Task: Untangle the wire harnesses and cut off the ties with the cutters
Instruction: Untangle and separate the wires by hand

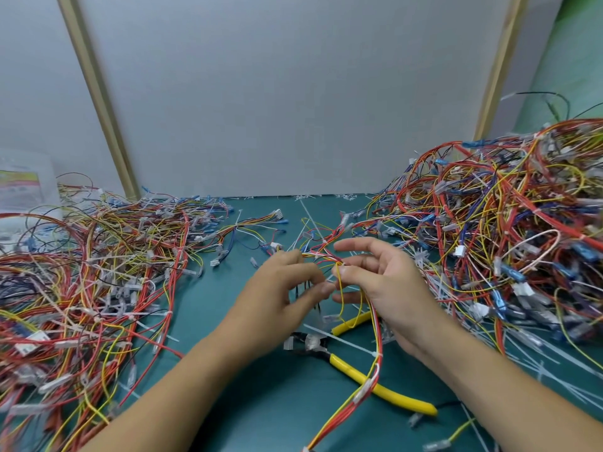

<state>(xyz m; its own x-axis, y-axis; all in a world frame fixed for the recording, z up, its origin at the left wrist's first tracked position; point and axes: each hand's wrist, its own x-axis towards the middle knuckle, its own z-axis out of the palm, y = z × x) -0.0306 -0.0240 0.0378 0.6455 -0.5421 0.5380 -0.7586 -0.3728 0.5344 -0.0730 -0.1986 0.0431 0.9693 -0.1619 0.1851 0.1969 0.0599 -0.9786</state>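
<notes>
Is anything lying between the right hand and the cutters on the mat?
Yes. The harness pinched in the right hand trails down across the cutters' yellow handles and lies over them.

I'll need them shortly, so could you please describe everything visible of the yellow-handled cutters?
The cutters lie flat on the green mat, held by neither the left hand nor the right hand. Their two yellow, plastic-looking handles are spread apart. The dark head points left, partly hidden under clear connectors. A red-and-yellow harness crosses the longer handle.
</notes>
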